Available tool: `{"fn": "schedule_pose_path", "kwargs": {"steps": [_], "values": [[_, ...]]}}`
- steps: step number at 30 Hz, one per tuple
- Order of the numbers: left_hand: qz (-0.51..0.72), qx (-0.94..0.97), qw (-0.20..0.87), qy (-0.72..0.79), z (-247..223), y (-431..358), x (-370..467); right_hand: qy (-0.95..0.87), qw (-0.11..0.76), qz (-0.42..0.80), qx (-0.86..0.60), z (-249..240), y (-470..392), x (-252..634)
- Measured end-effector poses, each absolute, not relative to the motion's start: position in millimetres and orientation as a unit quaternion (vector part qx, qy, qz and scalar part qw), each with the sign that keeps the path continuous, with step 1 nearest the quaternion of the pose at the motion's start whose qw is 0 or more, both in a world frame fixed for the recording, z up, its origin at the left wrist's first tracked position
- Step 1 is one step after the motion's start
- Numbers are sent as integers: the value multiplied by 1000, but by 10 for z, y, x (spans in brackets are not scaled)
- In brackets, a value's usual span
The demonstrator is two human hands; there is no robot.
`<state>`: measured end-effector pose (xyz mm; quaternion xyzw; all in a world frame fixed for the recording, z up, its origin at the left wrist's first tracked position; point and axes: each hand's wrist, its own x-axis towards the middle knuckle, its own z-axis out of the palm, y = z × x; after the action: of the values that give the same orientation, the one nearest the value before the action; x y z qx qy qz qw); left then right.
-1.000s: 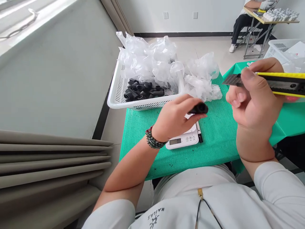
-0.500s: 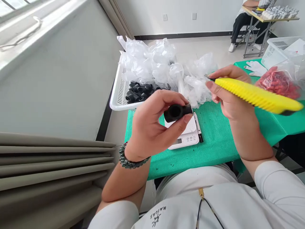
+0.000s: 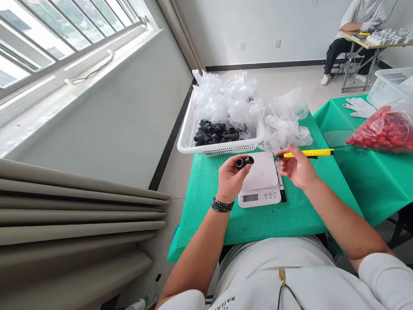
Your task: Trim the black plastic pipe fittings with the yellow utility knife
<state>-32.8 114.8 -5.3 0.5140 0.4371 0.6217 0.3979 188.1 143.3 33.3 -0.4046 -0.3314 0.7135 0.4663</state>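
Observation:
My left hand [image 3: 231, 178] is closed around a black tee-shaped pipe fitting [image 3: 244, 162], its round opening facing up toward me. It hangs over the left side of a white digital scale [image 3: 260, 183]. My right hand [image 3: 298, 167] grips a yellow utility knife [image 3: 318, 153], with the dark tip end pointing left toward the fitting and the yellow handle sticking out to the right. Knife and fitting are apart. Beside the scale lies a black-and-white marker [image 3: 282, 191], below my right hand.
A white basket [image 3: 222, 148] holds loose black fittings [image 3: 213, 132] and filled clear bags [image 3: 226, 97]. More plastic bags [image 3: 285, 125] lie beside it. On the right table are a bag of red pieces [image 3: 383, 131] and a white glove [image 3: 359, 106]. A person [image 3: 361, 26] sits at a far table.
Both hands have moved away from my body and down toward the scale, still holding the fitting and the knife. My view has tilted up, showing more window.

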Motion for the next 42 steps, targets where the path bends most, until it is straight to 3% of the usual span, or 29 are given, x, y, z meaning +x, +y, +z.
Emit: {"fn": "schedule_pose_path", "kwargs": {"steps": [11,20,31,38,42], "values": [[561,689,163,430,-218,1048,-179,-366,508,715,-313,60,1320,1826],[546,726,125,397,-263,1046,-164,-384,459,735,-319,-4,1327,1789],[550,675,192,453,-246,1023,-190,-365,435,759,-320,58,1337,1857],[590,537,405,448,-237,1087,-227,-325,451,768,-318,58,1388,1905],[585,528,445,425,-227,1112,-218,-334,452,768,-307,41,1400,1926]]}}
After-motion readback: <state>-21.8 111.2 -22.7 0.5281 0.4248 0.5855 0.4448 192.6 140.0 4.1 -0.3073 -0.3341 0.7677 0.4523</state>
